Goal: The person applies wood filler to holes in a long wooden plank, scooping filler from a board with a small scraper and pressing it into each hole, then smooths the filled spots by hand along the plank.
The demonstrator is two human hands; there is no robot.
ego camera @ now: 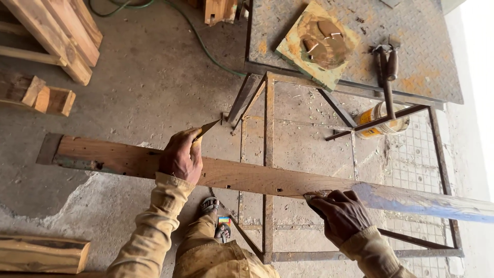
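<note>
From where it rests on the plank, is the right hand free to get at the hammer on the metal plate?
Probably yes: the right hand only rests on the plank, and nothing covers the hammer, though it lies well beyond.

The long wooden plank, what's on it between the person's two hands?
In the head view, only bare wood: the long wooden plank runs uncovered between the left hand and the right hand, showing a few small dark holes, with a rusty metal frame passing beneath.

A rusty steel frame [268, 154] stands on the concrete floor [149, 82] and carries a long wooden plank [247, 177] laid across it. Beyond the frame lies a steel chequer plate [422, 56] bearing a green-edged wooden block [316, 44] and a hammer [387, 77]. Left of the frame, timber offcuts [46, 95] lie on the floor.
</note>
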